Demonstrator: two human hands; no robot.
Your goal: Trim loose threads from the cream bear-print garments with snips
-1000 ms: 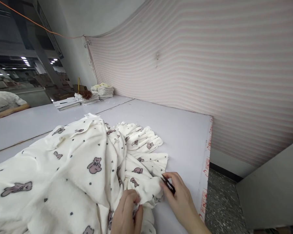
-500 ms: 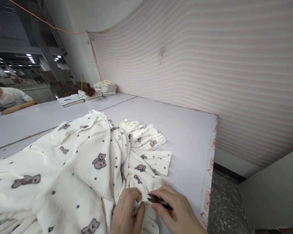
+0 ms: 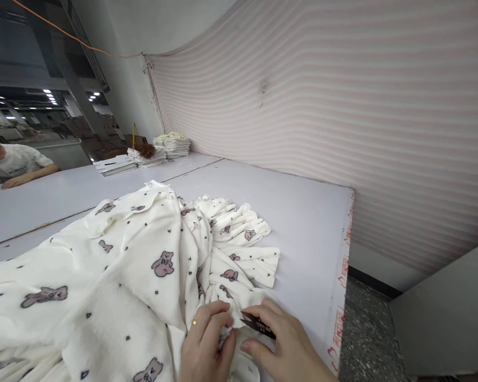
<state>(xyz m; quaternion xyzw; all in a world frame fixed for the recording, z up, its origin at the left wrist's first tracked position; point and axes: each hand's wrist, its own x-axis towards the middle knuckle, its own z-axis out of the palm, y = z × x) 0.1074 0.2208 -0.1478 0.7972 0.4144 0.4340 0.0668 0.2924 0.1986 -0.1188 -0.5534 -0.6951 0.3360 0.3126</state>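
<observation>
A white fleecy garment [image 3: 127,276] printed with mauve bears and small hearts lies bunched over the pale table [image 3: 302,223]. My left hand [image 3: 207,347], a ring on one finger, pinches a fold of that cloth near the bottom edge of the view. My right hand [image 3: 287,347] is closed on small dark thread snips [image 3: 257,324], whose tips point left at the pinched fold. The two hands almost touch.
Stacks of folded goods [image 3: 171,144] and flat packs [image 3: 115,164] sit at the far end of the table by the striped wall [image 3: 342,106]. Another person [image 3: 11,164] leans on the table at far left. The table's right edge [image 3: 342,286] drops to a speckled floor.
My right hand has swung the snips from beside the cloth's edge in toward the fold held by my left hand. The view has shifted slightly; the garment lies as before.
</observation>
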